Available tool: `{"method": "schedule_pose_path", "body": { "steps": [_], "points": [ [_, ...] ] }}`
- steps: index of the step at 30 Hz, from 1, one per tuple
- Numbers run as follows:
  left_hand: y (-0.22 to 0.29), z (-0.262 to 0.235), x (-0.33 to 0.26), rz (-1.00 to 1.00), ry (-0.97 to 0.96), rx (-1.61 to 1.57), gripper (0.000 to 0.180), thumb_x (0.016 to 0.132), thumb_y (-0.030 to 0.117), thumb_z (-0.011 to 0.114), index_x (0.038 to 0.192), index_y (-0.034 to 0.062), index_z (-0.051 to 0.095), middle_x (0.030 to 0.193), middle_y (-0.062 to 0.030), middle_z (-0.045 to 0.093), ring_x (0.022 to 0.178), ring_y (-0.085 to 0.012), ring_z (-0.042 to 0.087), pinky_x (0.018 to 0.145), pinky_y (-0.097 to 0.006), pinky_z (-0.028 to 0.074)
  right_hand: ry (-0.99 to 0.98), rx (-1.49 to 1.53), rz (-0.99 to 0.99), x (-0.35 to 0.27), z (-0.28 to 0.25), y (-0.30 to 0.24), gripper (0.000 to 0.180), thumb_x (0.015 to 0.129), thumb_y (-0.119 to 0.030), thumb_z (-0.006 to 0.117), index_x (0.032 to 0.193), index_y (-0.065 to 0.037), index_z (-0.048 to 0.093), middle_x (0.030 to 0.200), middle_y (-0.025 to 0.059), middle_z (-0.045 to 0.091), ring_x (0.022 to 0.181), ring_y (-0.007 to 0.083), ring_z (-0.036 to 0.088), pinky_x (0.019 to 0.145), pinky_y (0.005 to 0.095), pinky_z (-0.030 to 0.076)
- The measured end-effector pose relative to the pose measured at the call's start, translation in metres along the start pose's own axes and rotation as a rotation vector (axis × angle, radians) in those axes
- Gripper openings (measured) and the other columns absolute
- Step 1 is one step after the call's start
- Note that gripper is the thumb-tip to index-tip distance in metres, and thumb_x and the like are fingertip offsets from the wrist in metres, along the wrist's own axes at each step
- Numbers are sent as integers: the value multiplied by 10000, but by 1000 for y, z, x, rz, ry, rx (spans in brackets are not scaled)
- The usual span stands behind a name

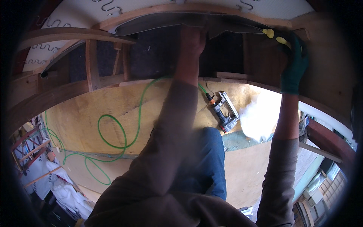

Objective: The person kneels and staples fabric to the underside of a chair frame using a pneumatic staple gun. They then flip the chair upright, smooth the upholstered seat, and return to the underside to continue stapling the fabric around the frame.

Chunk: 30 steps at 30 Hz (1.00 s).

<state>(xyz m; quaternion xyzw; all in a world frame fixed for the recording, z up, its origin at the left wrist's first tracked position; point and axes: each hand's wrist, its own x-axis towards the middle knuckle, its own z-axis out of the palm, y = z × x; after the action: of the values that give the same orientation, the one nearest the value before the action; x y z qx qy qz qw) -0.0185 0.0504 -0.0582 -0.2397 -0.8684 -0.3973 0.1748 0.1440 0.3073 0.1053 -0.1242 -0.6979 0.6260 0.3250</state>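
A strip of dark grey fabric (162,23) runs under the curved wooden rail of a furniture frame at the top. My bare left hand (193,41) is raised to the fabric's middle and closed on its lower edge. Its fingertips are blurred and partly hidden, and the cloth sags to a point beside it. At the fabric's right end, my right hand (296,62), in a green glove, is closed around yellow-handled scissors (269,33). Their blades point left along the cloth and are hard to make out.
A nail gun (224,113) with a green air hose (140,106) lies on the plywood (79,117) below the frame, near white stuffing (261,115). Wavy metal springs (109,6) line the frame's top. White cloth (68,195) lies at lower left.
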Motion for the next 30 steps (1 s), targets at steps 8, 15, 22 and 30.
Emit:
{"method": "schedule_pose_path", "body": {
  "steps": [8, 15, 22, 30],
  "points": [
    [20, 3, 15, -657, 192, -1833, 454, 1062, 352, 517, 1456, 129, 554, 1448, -126, 594, 1362, -356, 521, 1169, -502, 404, 86, -69, 23, 5, -7, 15, 327, 1028, -236, 668, 1291, -41, 685, 1210, 105, 700, 1119, 215, 676, 955, 354, 597],
    [22, 7, 17, -465, 127, -1892, 437, 1062, 353, 523, 1442, 139, 554, 1420, -101, 600, 1353, -336, 523, 1169, -593, 377, -133, 174, -7, 5, -14, 9, 322, 1021, -242, 682, 1277, -47, 693, 1202, 94, 705, 1093, 197, 682, 946, 345, 594],
    [13, 6, 20, -585, 107, -1857, 476, 1030, 368, 572, 1437, 122, 557, 1432, -120, 593, 1353, -343, 526, 1168, -541, 398, -7, 64, -16, 7, 1, 12, 322, 1027, -230, 671, 1292, -48, 688, 1217, 90, 699, 1143, 192, 663, 971, 342, 572],
    [2, 17, 14, -603, 35, -1874, 437, 1015, 301, 611, 1403, 102, 578, 1366, -122, 638, 1299, -326, 573, 1118, -519, 450, 212, -126, 184, 19, -11, 27, 280, 1038, -198, 652, 1274, -54, 694, 1222, 98, 703, 1162, 196, 662, 986, 344, 559]
  ]
}}
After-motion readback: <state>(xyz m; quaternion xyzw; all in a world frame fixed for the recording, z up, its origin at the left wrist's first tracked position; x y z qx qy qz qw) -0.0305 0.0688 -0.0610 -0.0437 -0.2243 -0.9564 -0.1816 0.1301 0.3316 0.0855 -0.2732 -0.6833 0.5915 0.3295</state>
